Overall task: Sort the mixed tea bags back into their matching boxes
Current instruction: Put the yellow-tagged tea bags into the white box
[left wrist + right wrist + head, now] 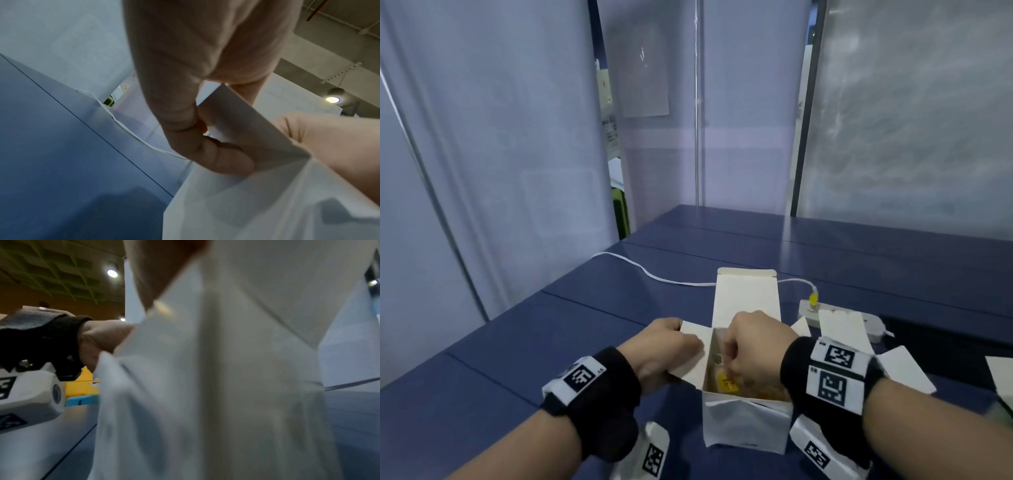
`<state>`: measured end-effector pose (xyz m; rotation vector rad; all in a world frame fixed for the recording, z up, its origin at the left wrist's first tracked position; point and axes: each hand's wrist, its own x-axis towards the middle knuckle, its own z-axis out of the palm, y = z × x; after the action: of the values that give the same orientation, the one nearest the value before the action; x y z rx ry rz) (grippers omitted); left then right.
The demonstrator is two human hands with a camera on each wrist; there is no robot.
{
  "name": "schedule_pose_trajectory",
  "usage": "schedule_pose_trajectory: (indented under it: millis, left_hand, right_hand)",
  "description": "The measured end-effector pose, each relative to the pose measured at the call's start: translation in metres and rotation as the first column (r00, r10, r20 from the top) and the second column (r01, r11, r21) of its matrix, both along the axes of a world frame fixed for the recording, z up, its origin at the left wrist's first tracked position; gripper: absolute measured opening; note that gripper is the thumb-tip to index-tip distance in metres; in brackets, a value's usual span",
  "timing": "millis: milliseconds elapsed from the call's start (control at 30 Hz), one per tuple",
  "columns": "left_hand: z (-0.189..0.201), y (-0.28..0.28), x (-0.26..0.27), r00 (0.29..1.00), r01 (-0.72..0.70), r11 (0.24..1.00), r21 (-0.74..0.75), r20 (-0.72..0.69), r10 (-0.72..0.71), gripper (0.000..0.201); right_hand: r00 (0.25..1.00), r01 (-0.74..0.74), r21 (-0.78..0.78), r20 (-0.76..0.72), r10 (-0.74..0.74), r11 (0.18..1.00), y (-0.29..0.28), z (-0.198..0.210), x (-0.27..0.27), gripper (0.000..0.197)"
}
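Note:
An open white tea box (746,425) stands on the blue table (517,342) right in front of me, its lid flap up at the back. My left hand (688,342) pinches the box's left side flap (246,126) between thumb and fingers and holds it out. My right hand (729,368) is down in the box opening, fingers curled and pinched at a tea bag with a yellow tag (727,382). More yellowish bags lie inside below it. The right wrist view is mostly the blurred white box wall (205,386).
Other open white boxes (842,329) stand to the right, one flap (904,373) close to my right wrist. Behind the box are a white power strip (873,323) with a yellow plug (814,299) and a white cable (654,274). Pale partition walls enclose the table.

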<state>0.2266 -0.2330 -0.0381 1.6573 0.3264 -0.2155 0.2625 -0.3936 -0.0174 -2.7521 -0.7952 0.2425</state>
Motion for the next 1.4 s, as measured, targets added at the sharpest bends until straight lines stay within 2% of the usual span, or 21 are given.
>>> schedule_pose_trajectory:
  millis: [167,233,333,400,433,500,533,567,600,700,767,800,867,1033,1100,1200,1267,1333,1400]
  left_hand:
    - [0.002,0.002,-0.003,1.0,-0.008,1.0,-0.03,-0.001,0.008,0.011]
    - [0.002,0.001,-0.004,1.0,-0.008,1.0,-0.03,0.004,0.008,0.011]
    - [0.003,-0.002,-0.008,1.0,-0.011,1.0,-0.027,0.016,0.012,0.01]
    - [0.003,-0.004,-0.012,1.0,-0.003,1.0,-0.019,0.016,0.003,0.012]
    - [0.004,-0.005,-0.015,1.0,0.005,1.0,-0.021,0.015,-0.004,0.012]
    - [0.005,-0.005,-0.02,1.0,0.016,0.999,-0.03,0.014,-0.016,0.011]
    - [0.006,-0.005,-0.023,1.0,0.022,0.999,-0.036,0.014,-0.021,0.01]
    - [0.007,-0.005,-0.026,1.0,0.028,0.999,-0.04,0.013,-0.028,0.01]
    - [0.008,-0.005,-0.029,0.999,0.035,0.998,-0.043,0.015,-0.034,0.01]
    - [0.01,-0.008,-0.04,0.999,0.05,0.998,-0.046,0.02,-0.049,0.01]
    - [0.011,-0.012,-0.05,0.998,0.058,0.998,-0.027,0.026,-0.057,0.011]
    - [0.011,-0.013,-0.055,0.998,0.058,0.998,-0.018,0.028,-0.058,0.012]
    - [0.011,-0.016,-0.066,0.998,0.057,0.998,-0.012,0.037,-0.057,0.013]
    - [0.009,-0.019,-0.094,0.996,0.066,0.997,0.026,0.05,-0.068,0.016]
    - [0.009,-0.024,-0.108,0.992,0.108,0.993,0.042,0.06,-0.11,0.023]
    - [0.01,-0.033,-0.126,0.99,0.143,0.988,-0.053,0.022,-0.142,0.051]
    - [0.01,-0.036,-0.134,0.993,0.121,0.984,-0.127,0.008,-0.121,0.068]
    - [0.009,-0.037,-0.139,0.994,0.099,0.991,-0.092,0.049,-0.095,0.061]
    - [0.006,-0.038,-0.143,0.986,0.125,0.991,0.041,0.102,-0.129,0.037]
  right_hand:
    - [0.986,-0.109,-0.037,-0.133,0.103,0.993,-0.007,-0.001,-0.005,0.011]
    - [0.978,-0.15,-0.038,-0.149,0.143,0.988,-0.009,0.0,-0.008,0.003]
    - [0.978,-0.176,-0.046,-0.121,0.169,0.983,-0.013,0.002,-0.014,0.01]
    - [0.992,-0.124,0.02,-0.007,0.124,0.992,-0.019,0.007,-0.017,0.01]
    - [0.992,-0.088,0.059,0.1,0.081,0.994,-0.025,0.009,-0.019,0.012]
    - [0.947,-0.021,0.139,0.319,-0.025,0.99,-0.039,0.009,-0.022,0.017]
    - [0.924,0.024,0.216,0.368,-0.104,0.976,-0.047,0.007,-0.025,0.019]
    - [0.914,0.084,0.322,0.353,-0.201,0.943,-0.055,0.004,-0.029,0.021]
    - [0.913,0.161,0.442,0.274,-0.304,0.882,-0.062,0.0,-0.034,0.025]
    - [0.863,0.401,0.724,-0.094,-0.496,0.561,-0.074,-0.017,-0.053,0.036]
    - [0.819,0.459,0.817,-0.236,-0.523,0.35,-0.076,-0.026,-0.065,0.037]
    - [0.807,0.462,0.841,-0.268,-0.527,0.281,-0.077,-0.029,-0.07,0.037]
    - [0.813,0.437,0.873,-0.28,-0.511,0.216,-0.077,-0.03,-0.081,0.036]
    - [0.899,0.313,0.931,-0.227,-0.374,0.188,-0.081,-0.024,-0.112,0.033]
    - [0.906,0.307,0.942,-0.246,-0.344,0.136,-0.084,-0.022,-0.126,0.03]
    - [0.913,0.307,0.952,-0.287,-0.291,0.022,-0.091,-0.019,-0.144,0.025]
    - [0.914,0.31,0.951,-0.3,-0.271,-0.007,-0.094,-0.018,-0.154,0.02]
    - [0.902,0.337,0.94,-0.338,-0.268,-0.05,-0.094,-0.02,-0.161,0.018]
    - [0.881,0.392,0.911,-0.412,-0.234,-0.129,-0.094,-0.021,-0.166,0.015]
